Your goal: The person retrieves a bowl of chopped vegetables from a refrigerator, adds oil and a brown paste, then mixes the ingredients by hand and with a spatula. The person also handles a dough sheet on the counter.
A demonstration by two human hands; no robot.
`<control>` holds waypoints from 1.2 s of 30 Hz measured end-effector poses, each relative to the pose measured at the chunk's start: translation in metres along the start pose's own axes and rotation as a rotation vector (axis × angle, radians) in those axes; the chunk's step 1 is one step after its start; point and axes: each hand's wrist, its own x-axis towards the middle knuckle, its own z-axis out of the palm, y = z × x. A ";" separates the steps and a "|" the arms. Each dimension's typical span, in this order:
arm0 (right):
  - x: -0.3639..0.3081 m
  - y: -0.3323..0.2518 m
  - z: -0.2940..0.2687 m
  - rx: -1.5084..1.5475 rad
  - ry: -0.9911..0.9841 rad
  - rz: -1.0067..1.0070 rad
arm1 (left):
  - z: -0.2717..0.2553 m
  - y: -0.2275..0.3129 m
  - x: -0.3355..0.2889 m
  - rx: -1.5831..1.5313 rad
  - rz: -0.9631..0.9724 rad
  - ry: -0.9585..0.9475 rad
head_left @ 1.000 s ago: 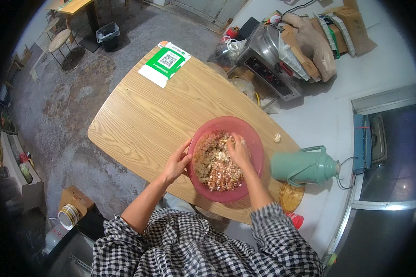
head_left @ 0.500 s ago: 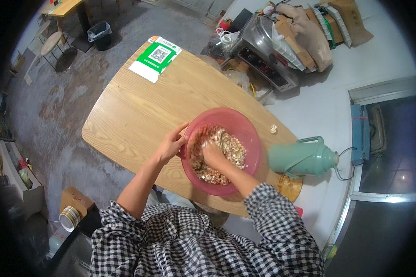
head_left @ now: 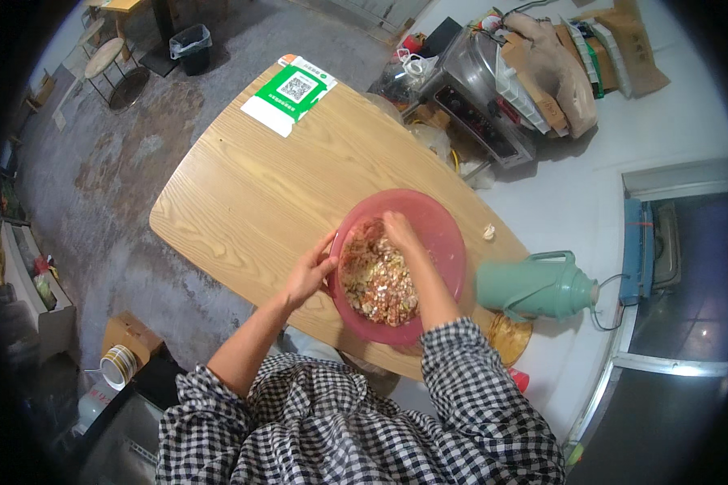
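A pink plastic basin (head_left: 446, 242) stands near the close edge of the wooden table, holding a loose mix of chopped food (head_left: 378, 283) in pale, reddish and brownish bits. My left hand (head_left: 310, 273) grips the basin's left side, its thumb at the rim and its fingers against the outer wall. Inside the basin, my right hand (head_left: 398, 232) reaches down at the far part of the mix. Its fingers are turned down and mostly hidden, so their grip does not show.
Right of the basin, a green thermos flask (head_left: 534, 287) lies beside a round brown board (head_left: 510, 335). A small whitish lump (head_left: 488, 232) rests near the table's (head_left: 243, 194) right edge. A green-and-white card (head_left: 291, 93) lies at the far end. Beyond stands a metal appliance (head_left: 473, 105) with cardboard on it.
My right hand has moved from the middle of the mix to the far part of the basin. My left hand keeps its place on the side. The whole view has shifted slightly.
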 end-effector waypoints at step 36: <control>-0.084 -0.006 0.056 -0.373 0.430 -0.539 | -0.011 0.009 -0.013 0.018 0.093 0.110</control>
